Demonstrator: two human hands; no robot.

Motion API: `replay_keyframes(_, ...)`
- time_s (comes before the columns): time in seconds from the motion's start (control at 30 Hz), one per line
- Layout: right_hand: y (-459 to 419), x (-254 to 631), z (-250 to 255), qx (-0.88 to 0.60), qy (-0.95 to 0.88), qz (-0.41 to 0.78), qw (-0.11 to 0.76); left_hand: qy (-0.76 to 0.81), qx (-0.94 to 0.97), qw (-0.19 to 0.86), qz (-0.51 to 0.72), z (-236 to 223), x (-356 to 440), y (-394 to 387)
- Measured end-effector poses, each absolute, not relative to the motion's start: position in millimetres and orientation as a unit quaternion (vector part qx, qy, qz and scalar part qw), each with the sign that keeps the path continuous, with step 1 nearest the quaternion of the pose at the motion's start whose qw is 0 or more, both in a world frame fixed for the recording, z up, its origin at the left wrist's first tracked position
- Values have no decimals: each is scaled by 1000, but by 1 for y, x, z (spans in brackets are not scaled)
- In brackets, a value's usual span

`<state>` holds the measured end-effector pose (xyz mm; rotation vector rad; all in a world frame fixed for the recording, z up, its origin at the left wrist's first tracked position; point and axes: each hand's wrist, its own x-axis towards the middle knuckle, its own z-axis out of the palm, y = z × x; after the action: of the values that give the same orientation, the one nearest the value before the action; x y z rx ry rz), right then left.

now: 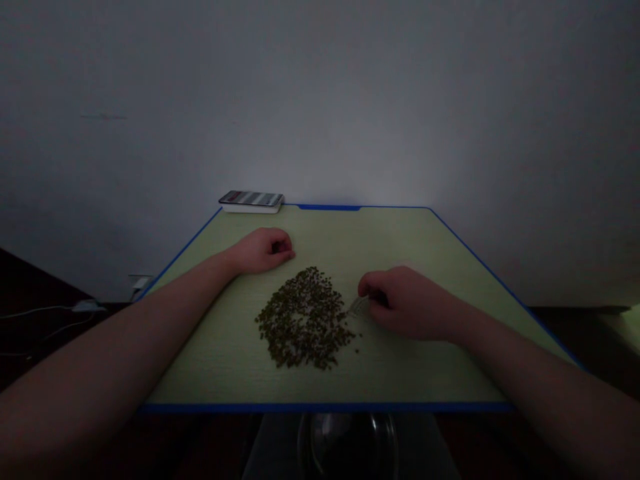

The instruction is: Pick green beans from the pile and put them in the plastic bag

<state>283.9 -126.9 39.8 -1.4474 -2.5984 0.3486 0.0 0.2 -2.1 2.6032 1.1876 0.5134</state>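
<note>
In dim light, a flat pile of small greenish-brown grains or beans [305, 320] is spread over the middle of a pale green table [400, 373]. My left hand [263, 250] rests behind the pile's left side, loosely curled with thumb and fingers together; nothing shows in it. To the right of the pile, my right hand [400, 300] is closed, its fingertips around a pale see-through piece with thin lines [359, 307]. That piece reaches the pile's right edge; my fingers hide the rest of it, so its kind is unclear. A few loose grains lie just below it.
A white box with a dark striped top [253, 202] stands at the table's back left corner, close to the wall [330, 100]. Blue edging [325, 407] borders the table. Below the front edge is a shiny round bowl-like vessel [350, 443]. White cables [87, 307] lie at the left.
</note>
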Motion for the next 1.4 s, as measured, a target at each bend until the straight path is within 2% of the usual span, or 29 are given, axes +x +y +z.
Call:
replay_keyframes(0.7, -124, 284, 39, -445, -881, 141, 74, 409, 889, 109, 175, -1, 1, 0)
replay_keyframes(1.1, -125, 281, 37, -490, -858, 115, 98, 405, 891, 109, 173, 1, 1, 0)
replay_keyframes(1.4, -128, 274, 32, -470, -866, 123, 117, 401, 893, 107, 172, -1, 0, 1)
